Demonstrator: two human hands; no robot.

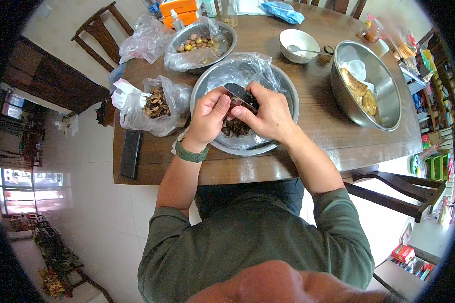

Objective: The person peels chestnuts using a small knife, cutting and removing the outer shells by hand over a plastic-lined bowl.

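Both hands meet above a wide metal basin (294,103) lined with a clear plastic bag (242,65). A dark, flat tool with a metal edge (236,91) lies between them. My left hand (209,112), with a green watch band at the wrist, is closed at its left side. My right hand (270,112) curls round its right side, thumb pointing inward. Whatever small piece sits between the thumbs is mostly hidden. Dark brown pieces (236,128) lie in the bag below.
Left of the basin are a bag of brown shells (156,103) and a black phone (131,154). Behind stands a bowl of round nuts (197,44). To the right are a white bowl (299,38) with a spoon and a large metal bowl (389,96) holding yellowish pieces.
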